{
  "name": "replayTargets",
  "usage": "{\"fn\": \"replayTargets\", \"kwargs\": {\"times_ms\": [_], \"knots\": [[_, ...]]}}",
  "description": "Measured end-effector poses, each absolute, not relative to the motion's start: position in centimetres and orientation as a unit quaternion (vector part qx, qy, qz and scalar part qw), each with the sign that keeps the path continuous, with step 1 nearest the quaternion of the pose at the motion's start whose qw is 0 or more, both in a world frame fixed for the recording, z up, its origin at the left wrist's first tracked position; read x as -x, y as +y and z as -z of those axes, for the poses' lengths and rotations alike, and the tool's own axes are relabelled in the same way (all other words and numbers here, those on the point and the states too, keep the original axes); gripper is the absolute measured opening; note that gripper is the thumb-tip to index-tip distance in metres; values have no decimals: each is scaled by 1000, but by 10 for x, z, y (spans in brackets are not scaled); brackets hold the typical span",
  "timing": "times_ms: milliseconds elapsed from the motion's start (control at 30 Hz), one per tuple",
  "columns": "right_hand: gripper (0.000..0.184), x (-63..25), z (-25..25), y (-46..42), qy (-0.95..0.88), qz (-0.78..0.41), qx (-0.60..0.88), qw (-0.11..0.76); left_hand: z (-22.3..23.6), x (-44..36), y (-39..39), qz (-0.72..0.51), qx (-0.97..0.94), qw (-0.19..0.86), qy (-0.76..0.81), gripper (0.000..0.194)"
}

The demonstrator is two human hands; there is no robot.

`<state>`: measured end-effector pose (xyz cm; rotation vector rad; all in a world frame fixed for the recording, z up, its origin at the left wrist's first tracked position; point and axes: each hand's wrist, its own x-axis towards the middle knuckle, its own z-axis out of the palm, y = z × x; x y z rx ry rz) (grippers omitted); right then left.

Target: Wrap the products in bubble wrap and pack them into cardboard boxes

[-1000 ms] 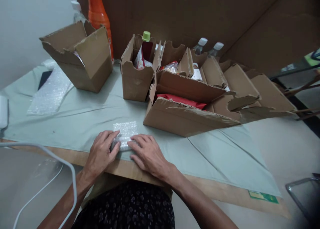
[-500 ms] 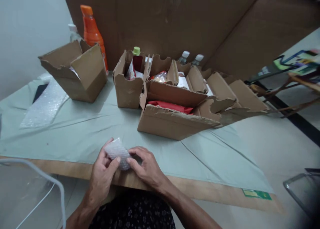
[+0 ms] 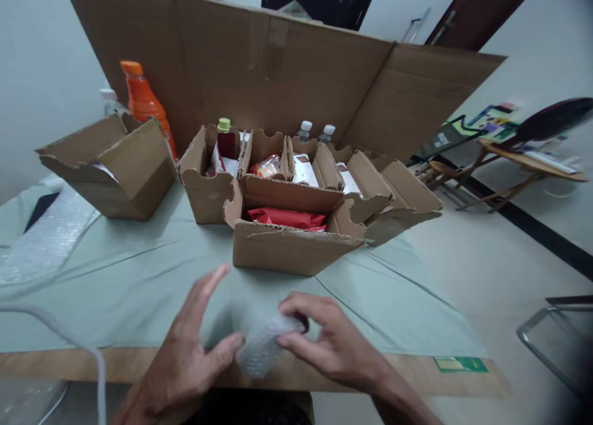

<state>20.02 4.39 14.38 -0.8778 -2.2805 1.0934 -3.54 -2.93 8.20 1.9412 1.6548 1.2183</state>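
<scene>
A small bundle wrapped in bubble wrap [image 3: 262, 346] is lifted just above the table's near edge. My right hand [image 3: 331, 345] pinches it from the right with curled fingers. My left hand [image 3: 188, 351] touches it with the thumb, the other fingers stretched upward. The bundle is blurred by motion and I cannot see what is inside it.
A pale green cloth [image 3: 115, 277] covers the table. Ahead stands an open cardboard box [image 3: 282, 249] with a red packet [image 3: 285, 218]. Behind it are more open boxes with bottles, an orange bottle [image 3: 143, 100], a box at left [image 3: 109, 165], a bubble wrap sheet [image 3: 44, 243] and a tall cardboard panel [image 3: 278, 73].
The bundle was pressed flat on the cloth, then both hands lifted it off the table toward me. The view tilted up, showing more of the room.
</scene>
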Motion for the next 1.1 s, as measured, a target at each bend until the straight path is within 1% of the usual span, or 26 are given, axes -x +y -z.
{"fn": "replayTargets", "kwargs": {"times_ms": [67,133,167,233,267,300,367,400,500,600,767,833,900,967,1033,1100], "knots": [[6,-224,-167,56,-828,-376,321,266,-104,35,-2,-462,-660,69,588,78],[9,-243,-191,69,-822,-329,318,338,-118,31,23,-485,-650,10,585,70],[12,-250,-202,76,-815,-301,316,382,-120,28,34,-494,-645,-5,583,61],[18,-258,-222,91,-797,-243,307,460,-119,23,47,-521,-629,-16,576,35],[21,-258,-231,100,-793,-214,305,482,-115,21,50,-540,-617,-13,572,23],[22,-256,-237,110,-795,-189,305,489,-110,19,51,-559,-605,-7,567,15],[22,-245,-245,134,-818,-159,306,460,-98,17,49,-586,-588,20,557,11],[21,-236,-246,146,-839,-156,303,424,-93,16,48,-591,-585,40,554,12],[22,-202,-240,183,-906,-180,257,283,-80,16,47,-597,-582,88,545,11],[25,-162,-223,208,-951,-185,184,166,-74,16,51,-614,-580,100,525,9],[26,-112,-186,221,-986,-134,94,-43,-66,17,55,-633,-590,100,490,13],[26,-103,-175,221,-986,-113,70,-101,-64,18,54,-634,-589,116,488,15],[29,-102,-174,221,-987,-96,58,-115,-63,19,53,-637,-588,131,482,17],[35,-112,-185,218,-992,-71,62,-84,-62,19,53,-640,-584,133,482,24],[40,-134,-205,208,-995,-41,86,0,-61,18,53,-657,-563,140,482,40],[37,-167,-224,189,-981,-19,143,132,-59,17,54,-683,-532,167,471,60]]}}
